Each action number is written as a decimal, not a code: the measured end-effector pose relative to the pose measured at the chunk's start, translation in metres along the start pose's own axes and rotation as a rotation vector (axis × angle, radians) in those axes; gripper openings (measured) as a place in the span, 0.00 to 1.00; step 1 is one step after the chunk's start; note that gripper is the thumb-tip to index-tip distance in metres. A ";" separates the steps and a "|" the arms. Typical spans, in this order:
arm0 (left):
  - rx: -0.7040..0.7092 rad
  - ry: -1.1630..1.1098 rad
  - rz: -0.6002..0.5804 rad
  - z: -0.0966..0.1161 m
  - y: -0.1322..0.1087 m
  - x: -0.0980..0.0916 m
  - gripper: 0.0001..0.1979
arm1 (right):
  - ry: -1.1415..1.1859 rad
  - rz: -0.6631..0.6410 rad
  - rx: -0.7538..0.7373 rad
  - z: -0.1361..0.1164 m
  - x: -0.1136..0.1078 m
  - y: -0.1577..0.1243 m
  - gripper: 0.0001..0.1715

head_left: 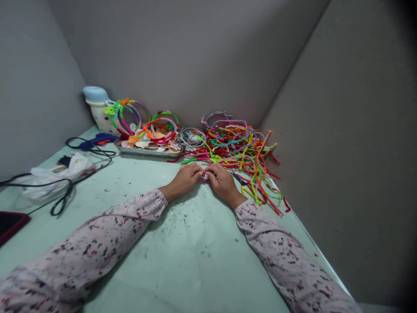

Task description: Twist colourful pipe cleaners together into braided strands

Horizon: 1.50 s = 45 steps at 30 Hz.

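Note:
My left hand point(185, 177) and my right hand point(224, 182) rest close together on the pale green table point(182, 256), fingers curled inward. Between the fingertips of both hands is a pink pipe cleaner point(204, 174) bent into a small loop. Just beyond the hands lies a big tangled pile of coloured pipe cleaners point(239, 145), red, green, yellow, orange and purple. Dark scissors point(240, 179) lie right of my right hand, partly under the pile.
A metal tray point(148, 151) at the back holds shells and wrapped hairbands. Bare wire hoops point(192, 135) lie beside it. At the left are a blue glue gun point(96, 140), black cables point(65, 198), a white plastic bag point(48, 178) and a white jar point(99, 111). Grey walls enclose the table.

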<state>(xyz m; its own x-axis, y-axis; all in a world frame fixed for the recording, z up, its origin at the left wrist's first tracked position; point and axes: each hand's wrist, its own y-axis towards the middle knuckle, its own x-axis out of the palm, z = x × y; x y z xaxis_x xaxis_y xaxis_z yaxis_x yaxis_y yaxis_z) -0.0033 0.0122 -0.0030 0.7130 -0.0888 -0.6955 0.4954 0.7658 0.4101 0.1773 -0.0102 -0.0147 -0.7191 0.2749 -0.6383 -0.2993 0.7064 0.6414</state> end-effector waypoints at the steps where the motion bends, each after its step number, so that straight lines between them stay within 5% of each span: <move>1: 0.007 -0.007 0.004 -0.001 0.000 0.000 0.10 | -0.001 0.002 0.005 0.000 0.000 0.000 0.09; 20: 0.023 0.015 0.171 -0.006 0.000 0.004 0.06 | 0.012 0.020 0.029 0.001 0.001 0.001 0.09; 45: 0.059 -0.132 0.241 -0.007 -0.001 0.002 0.04 | 0.036 0.040 0.041 -0.002 -0.001 0.002 0.09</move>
<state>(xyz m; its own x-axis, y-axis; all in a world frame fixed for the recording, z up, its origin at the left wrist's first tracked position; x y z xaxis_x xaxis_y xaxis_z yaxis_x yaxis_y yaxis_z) -0.0055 0.0151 -0.0090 0.8701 0.0062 -0.4929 0.3294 0.7365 0.5908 0.1761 -0.0109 -0.0117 -0.7519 0.2802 -0.5967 -0.2450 0.7215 0.6476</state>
